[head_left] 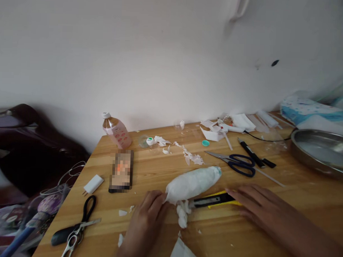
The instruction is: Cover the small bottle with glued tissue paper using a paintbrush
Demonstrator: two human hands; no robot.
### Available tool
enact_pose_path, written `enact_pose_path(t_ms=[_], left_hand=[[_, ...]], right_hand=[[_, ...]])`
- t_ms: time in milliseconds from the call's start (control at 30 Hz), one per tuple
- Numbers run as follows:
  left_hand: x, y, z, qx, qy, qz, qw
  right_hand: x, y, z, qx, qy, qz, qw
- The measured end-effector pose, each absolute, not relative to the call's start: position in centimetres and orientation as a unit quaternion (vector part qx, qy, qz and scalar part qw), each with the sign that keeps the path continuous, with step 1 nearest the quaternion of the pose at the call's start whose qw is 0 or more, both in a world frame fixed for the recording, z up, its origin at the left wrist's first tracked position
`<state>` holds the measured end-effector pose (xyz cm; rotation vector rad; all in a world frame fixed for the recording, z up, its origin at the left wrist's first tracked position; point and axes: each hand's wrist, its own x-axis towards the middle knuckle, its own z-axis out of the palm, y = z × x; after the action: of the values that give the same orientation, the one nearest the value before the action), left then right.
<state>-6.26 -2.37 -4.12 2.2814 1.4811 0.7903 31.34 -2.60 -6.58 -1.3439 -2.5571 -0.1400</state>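
White wrapped bundle (192,183) lies on the worktop (150,172), its near end grasped by the left hand's (149,214) fingers. The right hand's (260,203) fingers grasp the yellow-and-black utility knife (215,199). Beyond, I see navy-handled scissors (229,158), a black marker (251,152) and, farther right, a metal basin (311,157).

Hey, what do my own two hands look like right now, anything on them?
Your left hand and right hand are both bare, without gloves. I see no rings, watch or bracelet, and no sleeve in view.
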Motion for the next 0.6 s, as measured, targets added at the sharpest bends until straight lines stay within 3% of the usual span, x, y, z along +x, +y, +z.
enact_pose_path(t_ms=[133, 467, 600], left_hand=[[-6.6, -1.8, -3.8, 0.717, 0.57, 0.304, 0.263], [-6.3, -1.9, -3.9, 0.603, 0.636, 0.325, 0.355], [-5.8, -2.1, -4.1, 0.518, 0.652, 0.385, 0.399]], right_hand=[[29.7, -3.4, -4.1, -0.482, -0.864, 0.047, 0.137], [28.4, -4.9, -3.7, -0.534, -0.807, 0.231, 0.102], [28.8, -7.7, -4.0, -0.585, -0.757, 0.242, 0.165]])
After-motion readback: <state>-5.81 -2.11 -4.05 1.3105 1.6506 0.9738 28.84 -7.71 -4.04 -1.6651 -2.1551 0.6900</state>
